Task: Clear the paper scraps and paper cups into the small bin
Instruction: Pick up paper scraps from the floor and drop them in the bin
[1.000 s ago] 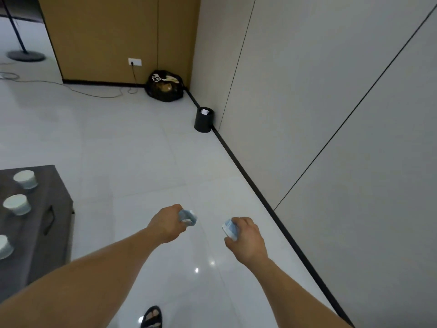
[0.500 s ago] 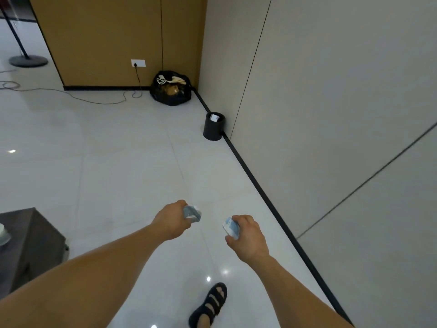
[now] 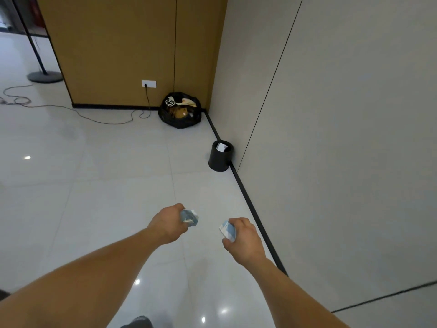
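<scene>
- Blue-and-white crumpled paper wad [image 3: 189, 217] in my left hand [image 3: 169, 224]. My fingers are curled tight round it, and only the front end pokes out past my knuckles.
- My right hand [image 3: 244, 237] grips a second blue-and-white crumpled paper wad [image 3: 227, 230] the same way, and it sticks out on the thumb side. Honestly can't tell if either one is a squashed cup or just a scrap.
- In the head view both arms are stretched out over the glossy white tiled floor [image 3: 106, 185], hands near each other but apart.
- The small round black bin [image 3: 218, 162] is well ahead of my hands. It stands upright on the floor, right against the black skirting strip [image 3: 248, 204] of the grey panelled wall [image 3: 331, 114] on my right. A white paper scrap [image 3: 221, 147] sits inside it.
- Further back in the corner there's a bulging black rubbish bag [image 3: 180, 119], open on top, with white and brownish stuff showing.
- Left of that, a white wall socket [image 3: 148, 83] on the tan wall panel [image 3: 118, 43] has a black cable [image 3: 106, 119] plugged in, trailing left across the floor.
- Far left there's a round black stand base [image 3: 45, 76] with a thin pole.
</scene>
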{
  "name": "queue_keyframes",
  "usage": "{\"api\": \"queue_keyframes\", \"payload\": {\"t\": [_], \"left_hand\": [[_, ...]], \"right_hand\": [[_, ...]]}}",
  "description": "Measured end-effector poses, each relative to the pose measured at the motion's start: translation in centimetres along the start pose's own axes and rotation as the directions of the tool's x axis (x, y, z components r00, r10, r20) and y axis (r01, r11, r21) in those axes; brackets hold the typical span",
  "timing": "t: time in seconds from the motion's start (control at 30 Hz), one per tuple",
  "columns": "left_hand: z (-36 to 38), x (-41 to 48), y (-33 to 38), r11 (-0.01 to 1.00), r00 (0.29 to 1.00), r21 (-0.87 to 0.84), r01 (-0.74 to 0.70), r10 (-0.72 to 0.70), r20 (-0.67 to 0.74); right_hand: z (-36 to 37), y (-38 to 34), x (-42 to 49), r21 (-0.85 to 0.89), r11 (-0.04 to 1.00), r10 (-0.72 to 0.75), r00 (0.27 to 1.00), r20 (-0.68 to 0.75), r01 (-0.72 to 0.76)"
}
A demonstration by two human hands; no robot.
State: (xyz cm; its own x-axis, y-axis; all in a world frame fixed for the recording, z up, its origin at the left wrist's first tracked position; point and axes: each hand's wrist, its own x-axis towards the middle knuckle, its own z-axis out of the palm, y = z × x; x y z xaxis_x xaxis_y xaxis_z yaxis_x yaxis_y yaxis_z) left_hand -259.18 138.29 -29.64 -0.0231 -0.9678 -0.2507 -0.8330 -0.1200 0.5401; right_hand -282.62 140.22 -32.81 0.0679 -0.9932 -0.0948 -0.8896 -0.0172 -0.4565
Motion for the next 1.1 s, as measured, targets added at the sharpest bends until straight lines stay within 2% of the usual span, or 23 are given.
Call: {"api": "queue_keyframes", "payload": {"t": [0.23,0.5,0.77,1.1], "left_hand": [[-2.3,15.8,0.7,1.0,0.999,-0.024,-0.018,0.019,0.027],[-8.3,33.3,3.6,0.996,0.996,0.019,-0.086,0.085,0.038],[-9.8,48.3,7.8,0.992,0.991,0.058,-0.115,0.11,0.071],[-11.9,66.1,13.5,0.998,0.999,0.048,-0.04,0.039,0.021]], "right_hand": [[-1.2,-0.2,15.8,-0.006,1.0,-0.01,1.0,-0.025,0.01],[-3.4,-1.5,31.7,0.029,0.998,0.064,0.995,-0.077,-0.062],[-4.2,0.9,46.7,0.043,0.997,0.066,0.996,-0.052,-0.064],[-9.4,5.4,67.2,0.036,0.999,0.025,0.999,-0.02,-0.024]]}}
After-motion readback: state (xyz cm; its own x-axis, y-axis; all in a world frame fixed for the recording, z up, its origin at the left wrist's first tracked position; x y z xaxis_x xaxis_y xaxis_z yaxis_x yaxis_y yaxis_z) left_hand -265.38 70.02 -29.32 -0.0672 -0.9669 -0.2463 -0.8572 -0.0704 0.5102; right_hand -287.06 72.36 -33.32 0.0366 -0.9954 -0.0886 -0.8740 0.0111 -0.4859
